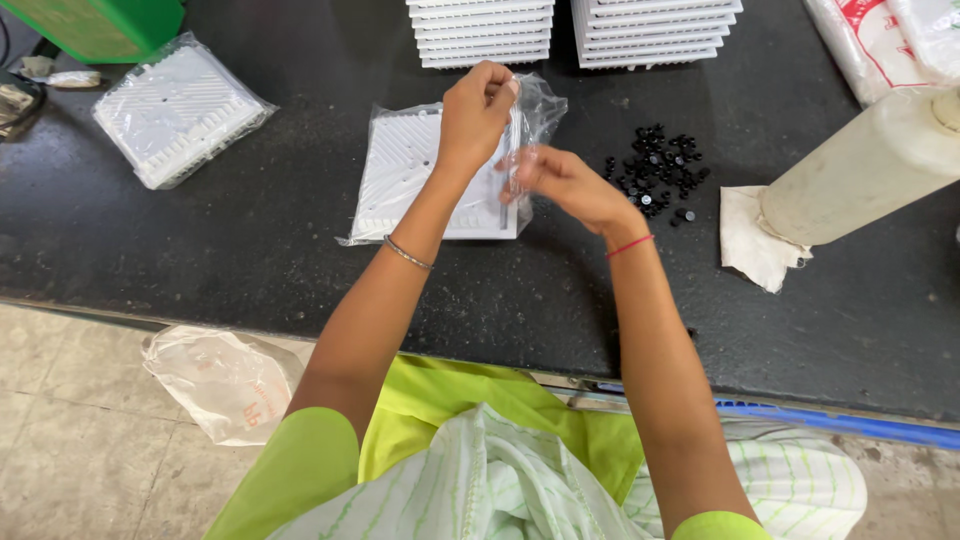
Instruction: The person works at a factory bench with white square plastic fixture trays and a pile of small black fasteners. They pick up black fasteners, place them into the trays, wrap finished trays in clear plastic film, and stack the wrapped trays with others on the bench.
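currently the left hand [475, 110] and right hand [560, 180] each pinch the clear bag [530, 115] mouth, holding it open over the white panel [420, 175]; black caps [655, 172] lie at 3 o'clock.

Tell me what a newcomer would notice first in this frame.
Both hands meet mid-table: the left hand and right hand pinch the open end of a clear bag around a white ribbed plate. Right of them lies a scatter of small black caps, beside a large pale bottle lying on a cloth. Stacks of white plates line the far edge.
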A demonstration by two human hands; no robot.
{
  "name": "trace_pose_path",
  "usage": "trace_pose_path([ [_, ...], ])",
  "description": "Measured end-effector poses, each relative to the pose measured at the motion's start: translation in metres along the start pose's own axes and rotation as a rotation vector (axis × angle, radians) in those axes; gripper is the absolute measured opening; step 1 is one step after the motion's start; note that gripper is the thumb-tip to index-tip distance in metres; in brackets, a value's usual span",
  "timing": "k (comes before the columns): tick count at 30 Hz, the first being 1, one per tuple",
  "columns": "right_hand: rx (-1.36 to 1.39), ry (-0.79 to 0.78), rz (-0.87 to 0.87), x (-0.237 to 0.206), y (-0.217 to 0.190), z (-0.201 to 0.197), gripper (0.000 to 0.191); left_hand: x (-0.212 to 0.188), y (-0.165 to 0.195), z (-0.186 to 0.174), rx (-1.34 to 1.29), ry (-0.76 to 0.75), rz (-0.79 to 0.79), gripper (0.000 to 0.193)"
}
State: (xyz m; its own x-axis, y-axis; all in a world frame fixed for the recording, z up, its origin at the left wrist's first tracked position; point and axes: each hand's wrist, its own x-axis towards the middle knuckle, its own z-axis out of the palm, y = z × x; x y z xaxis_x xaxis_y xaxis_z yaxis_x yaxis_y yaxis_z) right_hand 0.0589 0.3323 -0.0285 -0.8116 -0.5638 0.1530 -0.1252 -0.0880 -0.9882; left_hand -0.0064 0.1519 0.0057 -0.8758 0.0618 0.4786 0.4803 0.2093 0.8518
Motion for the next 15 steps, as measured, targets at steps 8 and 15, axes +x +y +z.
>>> trace_pose_path([
  [8, -0.35, -0.166, 0.466, -0.033, -0.029, -0.034, 0.043, -0.001, 0.005, 0.01, 0.084, 0.043, -0.007, 0.012],
  [15, -0.338, 0.243, 0.54, -0.04, -0.023, -0.054, 0.041, 0.005, -0.005, -0.036, -0.141, -0.058, 0.095, 0.014],
])
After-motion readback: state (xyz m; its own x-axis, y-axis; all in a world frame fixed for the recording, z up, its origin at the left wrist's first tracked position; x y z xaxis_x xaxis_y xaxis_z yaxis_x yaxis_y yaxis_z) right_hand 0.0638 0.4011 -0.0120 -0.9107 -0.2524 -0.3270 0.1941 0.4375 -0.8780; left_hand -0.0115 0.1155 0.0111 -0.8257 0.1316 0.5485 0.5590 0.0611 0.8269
